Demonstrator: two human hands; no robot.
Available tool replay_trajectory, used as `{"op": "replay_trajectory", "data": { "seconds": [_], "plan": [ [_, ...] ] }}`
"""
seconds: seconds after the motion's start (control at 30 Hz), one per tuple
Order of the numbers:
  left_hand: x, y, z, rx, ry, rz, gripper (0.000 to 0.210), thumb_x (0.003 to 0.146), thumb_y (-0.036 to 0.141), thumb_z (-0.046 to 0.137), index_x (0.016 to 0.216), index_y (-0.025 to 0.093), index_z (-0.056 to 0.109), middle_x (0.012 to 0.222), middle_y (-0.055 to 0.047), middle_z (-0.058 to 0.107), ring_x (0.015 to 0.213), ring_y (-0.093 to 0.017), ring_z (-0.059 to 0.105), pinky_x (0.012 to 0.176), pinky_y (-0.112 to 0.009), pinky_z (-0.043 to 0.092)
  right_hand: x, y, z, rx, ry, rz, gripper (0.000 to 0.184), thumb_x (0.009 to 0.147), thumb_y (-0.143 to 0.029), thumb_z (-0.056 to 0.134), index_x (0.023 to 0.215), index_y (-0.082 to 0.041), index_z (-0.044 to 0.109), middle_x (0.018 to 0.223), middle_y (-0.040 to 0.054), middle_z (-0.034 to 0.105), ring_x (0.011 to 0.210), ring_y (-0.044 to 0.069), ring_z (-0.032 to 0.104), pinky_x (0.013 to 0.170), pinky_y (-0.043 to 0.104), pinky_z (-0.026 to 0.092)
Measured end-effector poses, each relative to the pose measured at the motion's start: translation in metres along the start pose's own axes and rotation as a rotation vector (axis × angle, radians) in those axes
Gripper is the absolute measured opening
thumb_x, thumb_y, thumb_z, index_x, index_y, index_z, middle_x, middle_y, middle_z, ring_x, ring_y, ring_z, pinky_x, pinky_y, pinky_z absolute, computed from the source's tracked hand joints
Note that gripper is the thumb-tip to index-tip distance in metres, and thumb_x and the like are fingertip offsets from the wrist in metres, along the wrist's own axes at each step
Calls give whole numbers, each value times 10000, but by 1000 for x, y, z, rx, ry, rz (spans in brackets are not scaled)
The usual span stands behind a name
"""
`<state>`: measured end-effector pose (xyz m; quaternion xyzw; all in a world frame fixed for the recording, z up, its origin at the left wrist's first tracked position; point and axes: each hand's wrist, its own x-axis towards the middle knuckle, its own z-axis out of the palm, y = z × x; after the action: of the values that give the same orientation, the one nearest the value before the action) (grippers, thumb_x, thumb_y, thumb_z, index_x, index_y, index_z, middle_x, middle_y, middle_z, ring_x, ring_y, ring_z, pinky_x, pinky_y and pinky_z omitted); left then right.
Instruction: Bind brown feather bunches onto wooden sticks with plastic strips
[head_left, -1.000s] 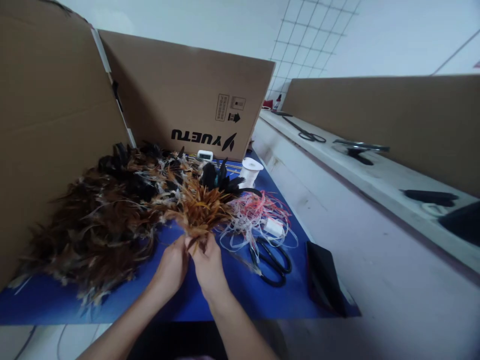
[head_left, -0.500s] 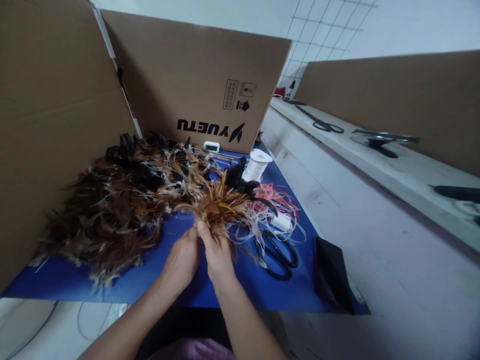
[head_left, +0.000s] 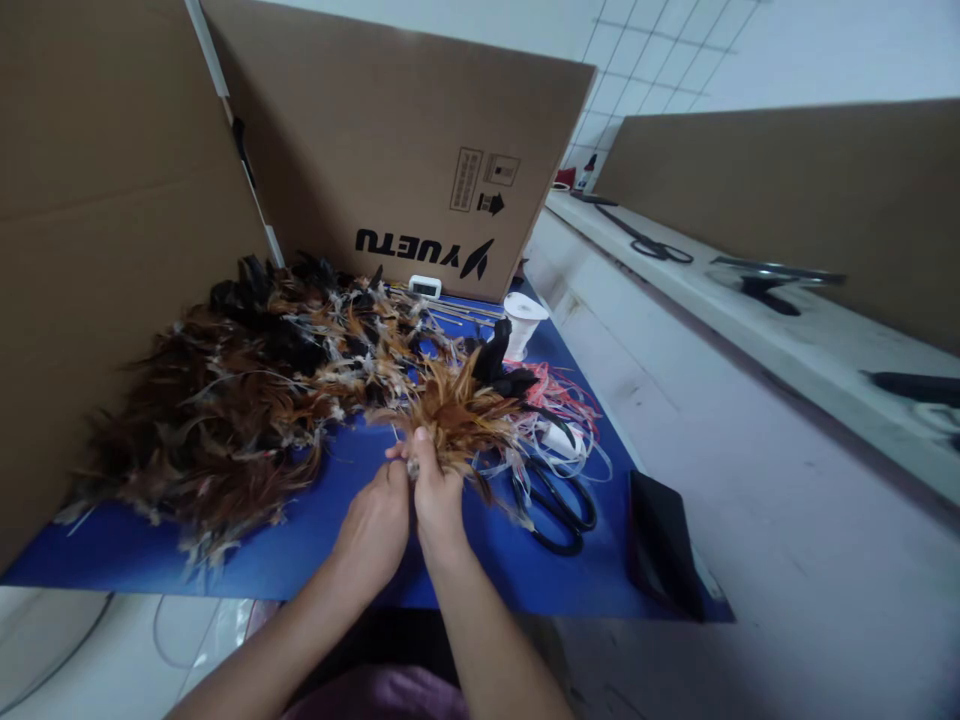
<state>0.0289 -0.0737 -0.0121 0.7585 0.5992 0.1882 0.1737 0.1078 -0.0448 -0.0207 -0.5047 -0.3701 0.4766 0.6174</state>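
Note:
A bunch of brown and black feathers [head_left: 457,405] stands in my right hand [head_left: 439,505], whose thumb and fingers are closed around its base. Tight against that hand is my left hand [head_left: 379,520], curled shut at the foot of the bunch; whatever lies inside its fingers is hidden. A pale bit of the base shows between the two hands. To the left spreads a large pile of brown and black feathers [head_left: 225,420] on the blue table [head_left: 300,560]. Black-handled scissors [head_left: 559,510] lie right of my right hand, partly under loose strands.
Behind the bunch stand a white spool [head_left: 523,318] and a small white digital display [head_left: 425,287]. Red and clear strands [head_left: 562,400] tangle at the right, near a dark flat case [head_left: 666,545]. Cardboard walls [head_left: 390,150] close off the back and left. A ledge [head_left: 712,300] holds more tools.
My hands and the feather bunch have shifted slightly right. The left hand has turned a little, and a pale bit now shows at the bunch's base. The camera view has tilted slightly.

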Motion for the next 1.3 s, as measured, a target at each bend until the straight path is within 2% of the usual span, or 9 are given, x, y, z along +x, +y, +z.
{"op": "replay_trajectory", "data": {
  "seconds": [0.13,0.3,0.5,0.67,0.8,0.87,1.0,1.13,1.3],
  "plan": [
    [-2,-2,-14,-311,-22,36,215,888,187,375,1026,144,534,1005,-150,643,905,-253,621,779,-384,473,0,-3,0,178,-40,59,399,831,-509,564,645,-162,631,676,62,703,656,174,666,683,283,528],
    [4,-10,-31,-943,-250,-200,325,885,435,448,919,157,614,796,-66,644,707,-194,591,616,-301,463,-1,-11,3,298,-34,194,400,797,-537,582,639,-170,577,576,24,645,394,113,519,342,226,363],
    [17,-17,-31,-1430,-395,-349,362,833,480,570,849,128,655,733,-56,650,648,-140,591,578,-235,441,-5,-18,2,295,-44,242,409,755,-552,618,627,-166,575,450,-31,527,281,65,374,245,193,257],
    [22,-19,-28,-1507,-543,-327,412,802,498,612,736,91,618,632,-49,588,523,-103,543,462,-199,384,-6,-20,1,229,-119,321,450,776,-588,567,718,-148,644,462,-14,560,256,88,403,235,218,312],
    [23,-21,-30,-1538,-613,-316,375,755,447,693,728,98,561,637,-10,518,474,-51,444,410,-163,283,-3,-16,3,258,-40,142,328,783,-479,629,692,-164,640,695,32,690,589,149,654,548,249,545],
    [24,-22,-32,-1561,-647,-327,344,753,403,709,740,112,527,650,8,482,462,-31,394,403,-153,229,-2,-14,3,241,-39,106,316,799,-460,623,684,-166,643,735,36,702,705,170,678,673,276,557],
    [23,-24,-35,-1567,-697,-334,327,785,386,681,767,142,464,645,41,396,453,-16,324,409,-146,153,-4,-12,3,208,-66,137,321,801,-468,625,710,-163,666,768,47,711,754,193,683,666,292,554],
    [21,-25,-40,-1527,-704,-313,354,789,408,669,752,167,413,619,66,330,449,-17,264,422,-158,114,-5,-12,5,204,-99,135,326,788,-471,643,703,-157,675,773,61,715,809,209,684,707,307,555],
    [16,-24,-56,-1471,-592,-279,419,766,459,672,684,177,373,580,81,298,449,-22,223,426,-173,121,-4,-21,20,137,-189,113,343,777,-497,637,730,-160,684,812,68,721,801,212,684,736,325,553]
  ]
}}
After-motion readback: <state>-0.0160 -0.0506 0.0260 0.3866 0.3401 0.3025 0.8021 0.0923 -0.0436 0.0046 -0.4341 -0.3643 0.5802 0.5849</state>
